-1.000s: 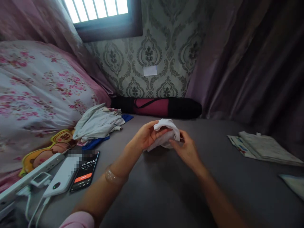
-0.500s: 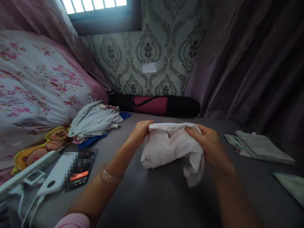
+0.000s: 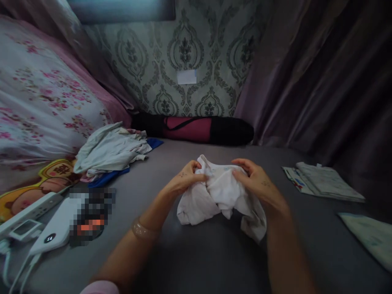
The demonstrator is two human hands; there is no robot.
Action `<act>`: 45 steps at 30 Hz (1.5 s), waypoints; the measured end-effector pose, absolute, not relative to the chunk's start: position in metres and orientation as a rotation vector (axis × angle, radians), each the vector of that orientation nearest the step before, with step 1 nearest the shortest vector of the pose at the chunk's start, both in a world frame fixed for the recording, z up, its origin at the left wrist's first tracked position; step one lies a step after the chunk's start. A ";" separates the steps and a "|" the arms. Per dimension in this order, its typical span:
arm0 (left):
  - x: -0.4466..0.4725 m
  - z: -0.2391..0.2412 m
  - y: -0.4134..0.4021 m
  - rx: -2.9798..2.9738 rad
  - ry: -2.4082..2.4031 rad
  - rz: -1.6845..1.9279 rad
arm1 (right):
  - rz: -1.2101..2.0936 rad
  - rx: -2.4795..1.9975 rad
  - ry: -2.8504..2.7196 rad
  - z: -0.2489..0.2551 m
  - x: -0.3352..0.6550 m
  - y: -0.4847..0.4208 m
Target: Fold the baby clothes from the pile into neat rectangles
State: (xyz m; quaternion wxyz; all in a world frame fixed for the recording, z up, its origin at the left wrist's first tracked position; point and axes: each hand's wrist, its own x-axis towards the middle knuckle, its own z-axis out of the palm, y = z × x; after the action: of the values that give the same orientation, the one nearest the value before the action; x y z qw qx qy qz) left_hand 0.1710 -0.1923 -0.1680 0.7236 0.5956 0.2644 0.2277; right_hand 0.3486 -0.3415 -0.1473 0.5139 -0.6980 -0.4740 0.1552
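A small white garment [image 3: 219, 196] hangs bunched over the grey bed sheet [image 3: 190, 261], its lower folds touching the sheet. My left hand [image 3: 183, 181] pinches its upper left edge. My right hand [image 3: 259, 181] grips its upper right part, fingers curled into the cloth. The two hands are close together, with the cloth gathered between them. A clear bangle [image 3: 142, 230] sits on my left wrist.
A pile of light and blue clothes [image 3: 110, 151] lies at the left. A phone [image 3: 90, 218], white power bank [image 3: 56, 230] and power strip [image 3: 26, 208] sit at the near left. Folded cloths [image 3: 323, 181] lie at the right. A black and pink roll bag [image 3: 196, 128] rests against the wall.
The garment went from a small wad to spread wide between my hands. Now my hands have come closer together and the cloth is bunched again. The view tilted downward.
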 end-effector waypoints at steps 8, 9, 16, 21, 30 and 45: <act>0.189 -0.171 -0.199 1.126 0.401 0.441 | 0.171 -1.922 -1.437 -0.148 0.345 -0.338; 0.190 -0.171 -0.199 1.106 0.375 0.424 | 0.202 -1.908 -1.445 -0.148 0.345 -0.337; 0.200 -0.173 -0.205 0.911 0.288 0.328 | 0.484 -1.686 -1.502 -0.149 0.342 -0.332; 0.198 -0.171 -0.206 0.939 0.269 0.407 | 0.789 -1.645 -1.486 -0.152 0.342 -0.334; 0.194 -0.181 -0.195 1.360 0.407 0.395 | 0.708 -1.795 -1.162 -0.146 0.358 -0.345; 0.174 -0.184 -0.173 1.962 0.312 0.130 | 0.480 -1.855 -1.013 -0.163 0.382 -0.349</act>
State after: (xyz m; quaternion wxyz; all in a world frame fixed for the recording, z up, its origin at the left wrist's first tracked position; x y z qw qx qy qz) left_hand 0.1737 -0.1727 -0.1843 0.5442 0.8268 0.1314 0.0548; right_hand 0.3817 -0.3489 -0.1625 0.4683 -0.7563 -0.4129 0.1955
